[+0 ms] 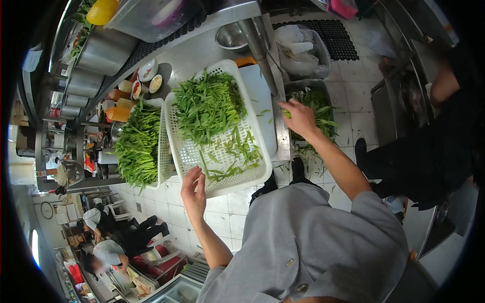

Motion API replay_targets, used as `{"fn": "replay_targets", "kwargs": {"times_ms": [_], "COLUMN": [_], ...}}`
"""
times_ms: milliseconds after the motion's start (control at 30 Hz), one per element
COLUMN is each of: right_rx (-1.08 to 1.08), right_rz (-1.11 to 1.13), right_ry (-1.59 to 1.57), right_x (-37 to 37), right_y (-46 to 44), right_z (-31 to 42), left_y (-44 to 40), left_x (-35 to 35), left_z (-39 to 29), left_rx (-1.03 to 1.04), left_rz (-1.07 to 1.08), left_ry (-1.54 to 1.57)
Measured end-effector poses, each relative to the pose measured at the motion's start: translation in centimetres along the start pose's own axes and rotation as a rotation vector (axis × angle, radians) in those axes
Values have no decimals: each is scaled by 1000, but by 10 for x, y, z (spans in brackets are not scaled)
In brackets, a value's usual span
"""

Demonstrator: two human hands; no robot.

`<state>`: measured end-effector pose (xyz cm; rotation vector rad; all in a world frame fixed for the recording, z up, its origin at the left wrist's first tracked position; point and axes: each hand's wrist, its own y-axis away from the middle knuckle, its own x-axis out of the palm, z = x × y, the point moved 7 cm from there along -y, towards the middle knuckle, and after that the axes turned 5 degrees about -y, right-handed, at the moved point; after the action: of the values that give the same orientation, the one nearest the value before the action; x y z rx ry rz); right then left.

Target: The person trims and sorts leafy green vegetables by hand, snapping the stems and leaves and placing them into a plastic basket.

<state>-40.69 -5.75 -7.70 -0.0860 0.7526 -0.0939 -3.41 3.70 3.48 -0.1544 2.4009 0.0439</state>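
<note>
At the near left corner of the white basket [241,184], the left hand [194,196] holds nothing, its thumb standing away from loosely curved fingers; whether they touch the rim cannot be told. The basket's near half is thinly covered, with loose stems and leaves [237,146] scattered over its holes, while its far half carries a thick heap of leafy greens [207,103]. By that look, filling seems partway along, with the near side the part left. Off the right edge of the basket, a pale cutting board [263,101] lies on the desk [199,48], with a few green scraps on it. At the right edge of the desk, the right hand [301,120] has its fingers drawn narrow around a small green bit [287,113], beside a dark bin [331,96] where more greens [321,121] lie; whether those are waste or stock cannot be told. Cut bits litter the tiled floor [237,206] near the bin. Along the left edge of the basket, a second basket [164,156] is piled high with long stems [139,146], so that share looks done. Farther off are small bowls [156,83], a metal bowl [233,38] near the far edge of the desk, and two people [108,247] seated or bent beyond the floor.
</note>
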Motion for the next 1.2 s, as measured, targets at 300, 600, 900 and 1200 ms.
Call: {"fn": "replay_targets", "kwargs": {"times_ms": [300, 600, 900, 1200], "right_rx": [5, -169, -65, -31], "right_rz": [-15, 3, -56, -163], "right_ry": [97, -238, -511, -542], "right_x": [4, 9, -15, -9], "right_y": [-23, -10, 47, 54], "right_z": [2, 55, 88, 94], "left_y": [-9, -52, -76, -32], "left_x": [-3, 63, 75, 125], "left_z": [12, 22, 23, -42], "left_rx": [-6, -87, 243, 520], "left_rz": [59, 506, 446, 968], "left_ry": [-89, -713, -674, -354]}}
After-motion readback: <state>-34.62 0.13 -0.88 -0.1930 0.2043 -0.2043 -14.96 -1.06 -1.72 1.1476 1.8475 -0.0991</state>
